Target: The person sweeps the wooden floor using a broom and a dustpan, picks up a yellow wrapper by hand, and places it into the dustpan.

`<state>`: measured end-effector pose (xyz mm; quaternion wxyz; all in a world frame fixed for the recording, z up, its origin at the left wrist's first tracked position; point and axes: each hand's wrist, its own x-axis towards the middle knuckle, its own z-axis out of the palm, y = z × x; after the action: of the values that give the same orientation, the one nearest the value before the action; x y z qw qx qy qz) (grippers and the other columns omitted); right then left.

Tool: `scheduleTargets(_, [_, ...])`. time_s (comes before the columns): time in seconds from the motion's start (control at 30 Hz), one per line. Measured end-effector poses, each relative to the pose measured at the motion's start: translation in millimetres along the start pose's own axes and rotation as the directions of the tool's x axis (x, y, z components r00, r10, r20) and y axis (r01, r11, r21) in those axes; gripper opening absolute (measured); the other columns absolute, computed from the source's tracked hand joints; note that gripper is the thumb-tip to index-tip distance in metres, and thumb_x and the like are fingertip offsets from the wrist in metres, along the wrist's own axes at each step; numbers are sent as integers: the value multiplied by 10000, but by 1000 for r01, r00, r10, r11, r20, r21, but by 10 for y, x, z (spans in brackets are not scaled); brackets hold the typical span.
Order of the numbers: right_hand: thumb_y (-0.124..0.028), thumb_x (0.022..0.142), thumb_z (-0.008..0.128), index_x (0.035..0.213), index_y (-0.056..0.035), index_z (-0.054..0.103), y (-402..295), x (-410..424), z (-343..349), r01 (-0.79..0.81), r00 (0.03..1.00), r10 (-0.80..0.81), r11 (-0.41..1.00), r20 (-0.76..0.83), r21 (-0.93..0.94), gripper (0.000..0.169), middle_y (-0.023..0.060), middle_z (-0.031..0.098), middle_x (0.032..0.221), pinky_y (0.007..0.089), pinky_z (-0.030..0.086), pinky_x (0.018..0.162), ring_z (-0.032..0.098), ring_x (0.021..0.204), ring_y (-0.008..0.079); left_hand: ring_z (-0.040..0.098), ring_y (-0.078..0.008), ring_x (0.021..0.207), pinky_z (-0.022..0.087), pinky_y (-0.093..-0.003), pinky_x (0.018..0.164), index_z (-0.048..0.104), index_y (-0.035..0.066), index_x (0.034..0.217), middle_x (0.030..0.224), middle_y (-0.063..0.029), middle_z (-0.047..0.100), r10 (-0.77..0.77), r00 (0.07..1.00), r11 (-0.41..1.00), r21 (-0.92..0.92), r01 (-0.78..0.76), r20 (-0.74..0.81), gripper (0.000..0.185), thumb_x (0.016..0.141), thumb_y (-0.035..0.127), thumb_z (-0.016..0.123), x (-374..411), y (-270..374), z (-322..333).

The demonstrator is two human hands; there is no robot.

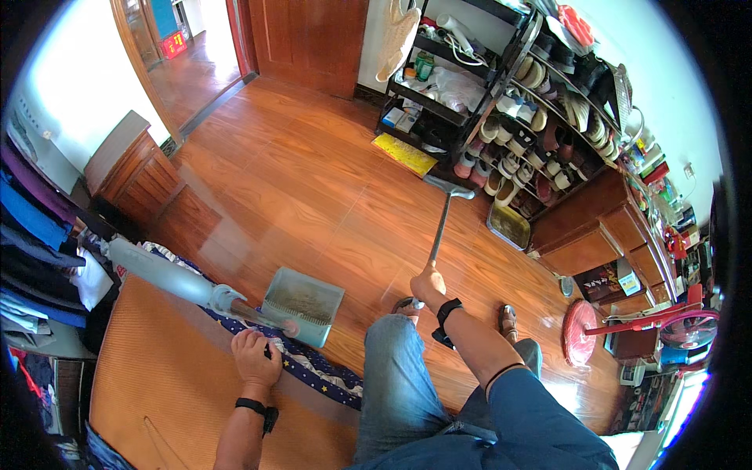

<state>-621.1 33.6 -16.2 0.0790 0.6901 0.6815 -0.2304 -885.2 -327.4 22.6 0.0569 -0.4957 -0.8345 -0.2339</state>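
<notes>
My right hand (pixel 429 285) is closed around the grey pole (pixel 440 229) of a broom or floor squeegee, whose wide grey head (pixel 449 187) is on the wood-look floor near the shoe rack. My left hand (pixel 257 359) is over the edge of the bed's orange-brown mat (pixel 176 364), fingers bent, with a small dark thing by the thumb; whether it grips anything is unclear. Just beyond it a pale grey-green dustpan (pixel 304 305) with dust or debris inside is on the floor, beside star-patterned dark blue fabric (pixel 317 382). A long pale object (pixel 161 276) reaches towards the dustpan.
A crowded shoe rack (pixel 529 135), black shelves (pixel 437 106) and a shallow tray (pixel 509 226) are at the upper right. A wooden desk (pixel 599 235) and a red-based fan (pixel 578 333) stand at the right. Hanging clothes (pixel 35 235) and a wooden cabinet (pixel 138 170) line the left.
</notes>
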Motion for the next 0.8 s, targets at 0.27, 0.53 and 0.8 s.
scheduleTargets(0.27, [-113, 824, 612, 1335, 40, 424, 206, -277, -30, 29, 999, -34, 981, 25, 192, 566, 299, 693, 966, 529, 578, 752, 707, 911, 445, 578, -345, 1086, 401, -493, 1023, 678, 15, 833, 974, -128, 677, 8, 999, 1000, -15, -8, -36, 112, 777, 107, 648, -35, -32, 55])
scheduleTargets(0.53, [-328, 749, 816, 1307, -37, 519, 495, -794, -233, 66, 981, -121, 943, 150, 326, 696, 208, 700, 904, 451, 559, 688, 704, 831, 375, 586, -354, 1046, 408, -495, 1005, 666, 15, 793, 944, -134, 678, 21, 998, 1000, 17, -20, -56, 84, 781, 94, 641, -72, -18, 71])
scheduleTargets(0.8, [-192, 851, 768, 1365, -26, 508, 1088, -657, 6, 252, 937, -339, 815, 77, 523, 600, 106, 674, 834, 350, 546, 563, 660, 654, 183, 576, -352, 1069, 401, -492, 1011, 671, 16, 794, 942, -134, 676, 53, 998, 997, 49, -51, -44, 115, 786, 121, 625, -63, 20, 110])
